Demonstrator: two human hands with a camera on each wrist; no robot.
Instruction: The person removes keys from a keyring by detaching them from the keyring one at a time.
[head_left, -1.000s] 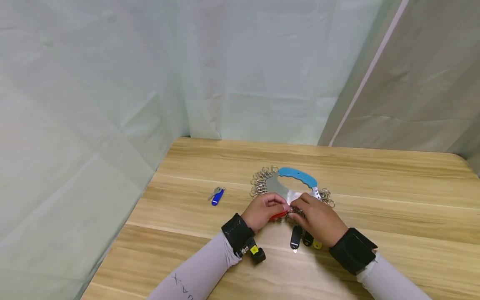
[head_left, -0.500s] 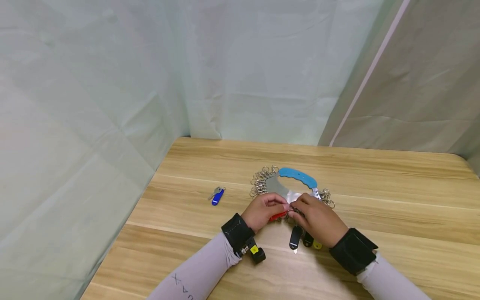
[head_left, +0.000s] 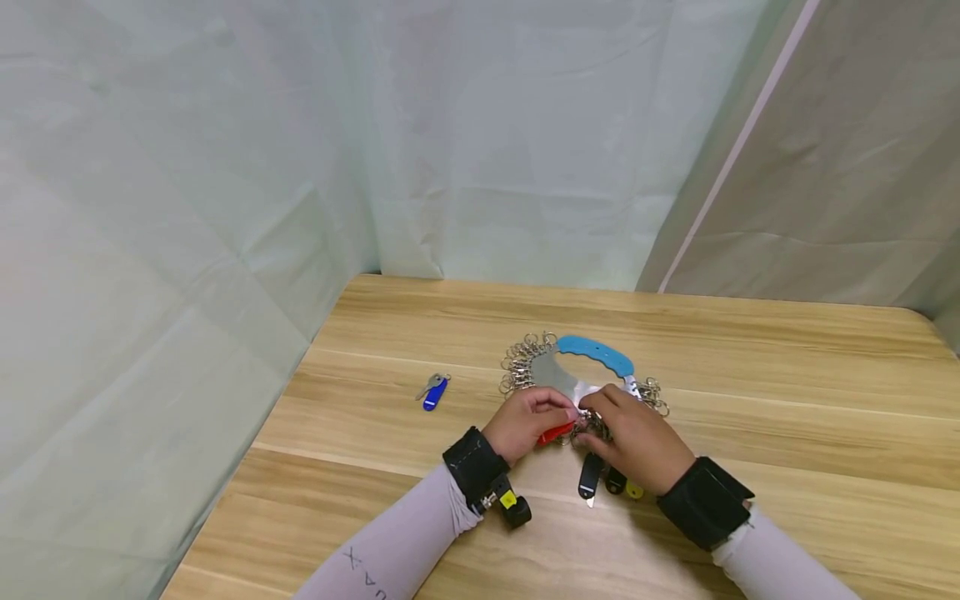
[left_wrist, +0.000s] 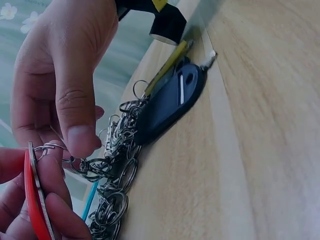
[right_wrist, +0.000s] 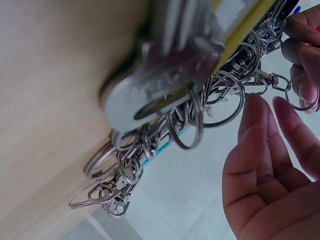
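In the head view my left hand (head_left: pixel 528 421) pinches a red key tag (head_left: pixel 553 433). Seen from the left wrist, a metal key lies flat along this tag, and a split ring (left_wrist: pixel 52 144) joins its top end. My right hand (head_left: pixel 641 442) is just right of it, thumb and fingertips spread apart beside the ring and a small swivel clasp (right_wrist: pixel 272 80). Both hands are over the front edge of a grey metal plate (head_left: pixel 551 372) with a blue handle (head_left: pixel 596 354). Many clasps and rings (head_left: pixel 517 367) hang round its rim. The clasp's far end is partly hidden.
A blue key tag with a key (head_left: pixel 435 393) lies left on the wooden table (head_left: pixel 390 467). Below my right hand hang black tags (head_left: pixel 590 475) and a yellow tag (head_left: pixel 634 490), some with keys. Pale curtains (head_left: pixel 525 167) stand behind the table.
My right thumb has moved away from its fingertips, uncovering rings between them. My left hand keeps the red key tag almost in place, the tag tilting slightly more.
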